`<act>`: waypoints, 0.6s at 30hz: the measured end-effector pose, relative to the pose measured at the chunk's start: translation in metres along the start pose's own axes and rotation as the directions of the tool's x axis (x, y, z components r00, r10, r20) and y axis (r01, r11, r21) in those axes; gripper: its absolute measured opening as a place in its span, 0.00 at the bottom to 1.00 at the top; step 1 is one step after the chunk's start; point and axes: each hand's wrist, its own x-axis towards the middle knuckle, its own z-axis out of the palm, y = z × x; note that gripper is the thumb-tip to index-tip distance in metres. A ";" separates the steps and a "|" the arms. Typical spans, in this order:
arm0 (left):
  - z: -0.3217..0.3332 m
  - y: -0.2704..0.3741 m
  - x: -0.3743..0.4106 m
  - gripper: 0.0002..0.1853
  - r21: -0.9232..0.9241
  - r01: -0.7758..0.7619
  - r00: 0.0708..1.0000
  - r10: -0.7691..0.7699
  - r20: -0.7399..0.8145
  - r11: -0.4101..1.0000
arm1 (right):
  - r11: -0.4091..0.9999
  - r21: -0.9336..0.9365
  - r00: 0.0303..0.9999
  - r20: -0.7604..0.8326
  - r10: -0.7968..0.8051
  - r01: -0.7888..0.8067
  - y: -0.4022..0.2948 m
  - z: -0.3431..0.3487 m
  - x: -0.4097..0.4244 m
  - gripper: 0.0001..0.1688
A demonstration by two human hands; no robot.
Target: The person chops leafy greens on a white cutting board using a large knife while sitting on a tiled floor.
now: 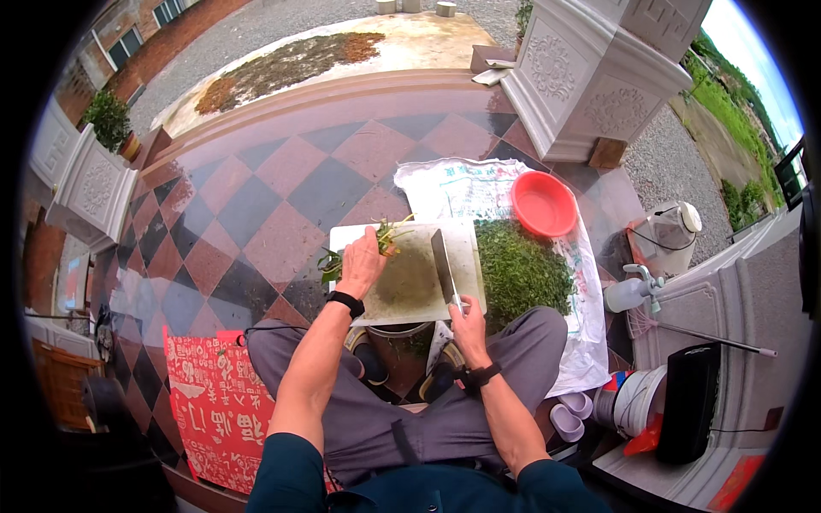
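Note:
My left hand [362, 261] grips a bunch of leafy green stems [388, 238] over the left part of a white cutting board [417, 311]; leaves stick out on both sides of the hand. In my right hand [469, 324] is the handle of a cleaver [442, 266], its broad blade lying along the right part of the board, apart from the bunch. The middle of the board is stained brown-green. Right of the board, a heap of chopped greens [523, 269] lies on a white woven sack [442, 186], with a red plastic basin [544, 204] at its far edge.
Below the board is a partly hidden round container [401, 330], between my feet. A red printed mat [215, 410] lies at the left. On the right are a spray bottle [625, 294], lilac slippers [567, 420], a white bucket [635, 401] and a carved pillar [577, 83].

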 end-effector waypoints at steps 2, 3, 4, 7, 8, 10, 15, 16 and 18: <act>0.054 0.024 -0.017 0.30 0.080 -0.050 0.998 0.047 0.039 0.996 | 1.000 -0.010 0.998 -0.056 0.023 -0.024 0.019 -0.016 -0.011 0.21; 0.073 0.032 -0.028 0.34 0.114 -0.052 0.998 0.047 0.048 0.992 | 1.000 0.010 0.997 -0.083 0.006 -0.005 0.028 -0.021 -0.012 0.21; 0.091 0.032 -0.039 0.36 0.093 -0.068 0.994 0.059 0.093 0.993 | 1.000 0.025 0.994 -0.110 -0.015 0.018 0.032 -0.026 -0.013 0.20; 0.114 0.033 -0.071 0.41 0.031 -0.142 0.985 0.139 0.103 0.989 | 0.995 0.096 0.992 -0.123 0.014 -0.002 0.027 -0.044 -0.022 0.16; 0.116 0.021 -0.075 0.41 0.009 -0.180 0.983 0.180 0.032 0.984 | 0.994 0.104 0.992 -0.122 -0.012 0.024 0.025 -0.043 -0.023 0.16; 0.112 0.011 -0.078 0.42 -0.028 -0.202 0.979 0.202 -0.010 0.979 | 0.995 0.070 0.992 -0.108 -0.070 0.078 0.017 -0.048 -0.027 0.15; 0.093 -0.013 -0.084 0.29 -0.103 -0.219 0.973 0.225 0.057 0.970 | 0.962 -0.177 0.977 0.006 -0.211 0.209 0.008 -0.038 -0.040 0.16; 0.093 -0.013 -0.082 0.26 -0.128 -0.179 0.979 0.190 0.080 0.976 | 0.945 -0.218 0.970 0.026 -0.243 0.243 0.011 -0.034 -0.042 0.17; 0.095 -0.010 -0.082 0.16 -0.147 -0.171 0.984 0.176 0.022 0.974 | 0.901 -0.300 0.950 0.080 -0.303 0.313 0.009 -0.025 -0.045 0.17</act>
